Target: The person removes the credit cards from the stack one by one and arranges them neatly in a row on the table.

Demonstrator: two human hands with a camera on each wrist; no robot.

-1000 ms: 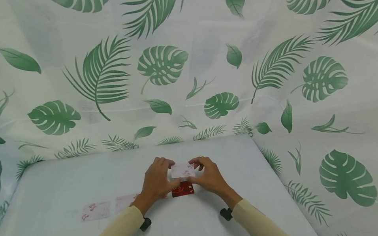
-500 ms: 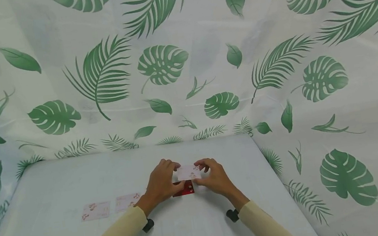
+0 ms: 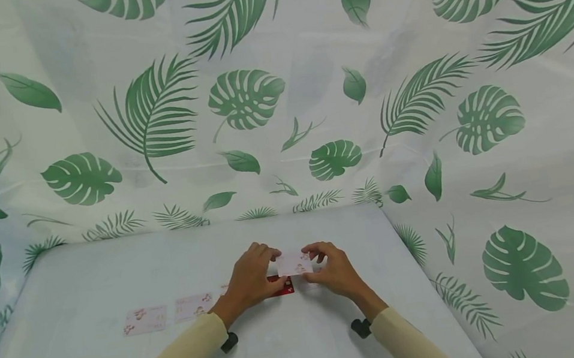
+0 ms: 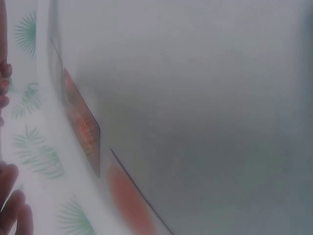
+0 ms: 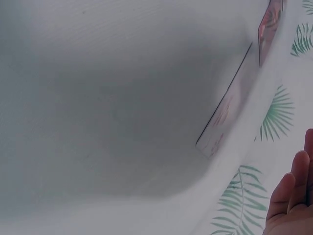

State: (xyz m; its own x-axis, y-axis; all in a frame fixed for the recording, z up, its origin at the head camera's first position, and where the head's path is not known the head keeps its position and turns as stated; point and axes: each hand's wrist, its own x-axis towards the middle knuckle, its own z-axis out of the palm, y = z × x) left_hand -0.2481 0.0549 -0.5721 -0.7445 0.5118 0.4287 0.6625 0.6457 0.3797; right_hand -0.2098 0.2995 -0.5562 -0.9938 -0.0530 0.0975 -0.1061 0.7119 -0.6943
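Note:
Both hands hold one pale card with pink floral print (image 3: 293, 261) above the table. My left hand (image 3: 251, 277) pinches its left edge between thumb and fingers; my right hand (image 3: 336, 269) pinches the right edge. Below the held card a red card (image 3: 284, 289) lies flat, partly hidden by the left thumb and the held card. In the right wrist view, a pale card (image 5: 229, 105) lies on the table beside the red card (image 5: 269, 34). Only fingertips show in the left wrist view, and the held card is out of both wrist views.
Two pale floral cards, one at far left (image 3: 145, 320) and another beside it (image 3: 194, 307), lie in a row on the white table (image 3: 287, 348). A further card (image 3: 224, 289) is mostly hidden behind the left hand. A leaf-patterned curtain (image 3: 274, 84) surrounds the table.
Both hands have moved right and slightly nearer with the held card. More of the red card's left side is now covered by the left hand; the cards on the table stay put.

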